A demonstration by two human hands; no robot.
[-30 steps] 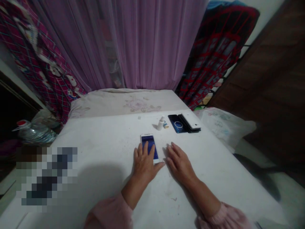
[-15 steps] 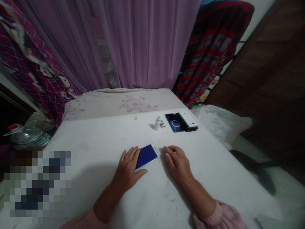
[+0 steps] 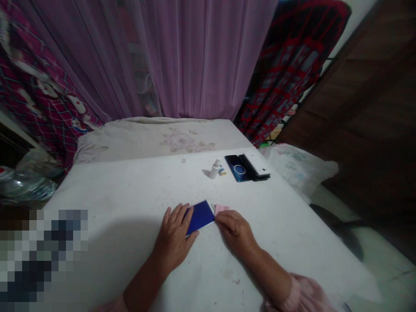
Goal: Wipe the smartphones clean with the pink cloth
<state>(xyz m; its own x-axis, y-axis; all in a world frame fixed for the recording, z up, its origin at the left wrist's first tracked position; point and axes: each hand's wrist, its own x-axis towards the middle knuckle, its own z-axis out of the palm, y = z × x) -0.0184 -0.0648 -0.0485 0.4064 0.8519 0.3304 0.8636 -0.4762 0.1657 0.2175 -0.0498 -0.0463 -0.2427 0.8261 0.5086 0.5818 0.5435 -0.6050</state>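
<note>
A white phone with a blue screen (image 3: 200, 215) lies flat and slanted on the white table (image 3: 130, 195). My left hand (image 3: 173, 236) rests on its near left end, fingers stretched out flat over the screen. My right hand (image 3: 235, 229) sits just right of the phone, fingers curled down onto a small pink cloth or pad (image 3: 221, 209) that touches the phone's right end.
At the table's far right stand a small white dropper bottle (image 3: 215, 169) and a few stacked phones, one dark (image 3: 238, 167) and one white (image 3: 257, 163). A pillow (image 3: 156, 138) lies behind the table, a purple curtain beyond. A white bag (image 3: 299, 171) sits off the right edge.
The phone was turned from upright to slanted under my left hand. My right hand has closed its fingers, and a pink cloth now shows under its fingertips at the phone's end.
</note>
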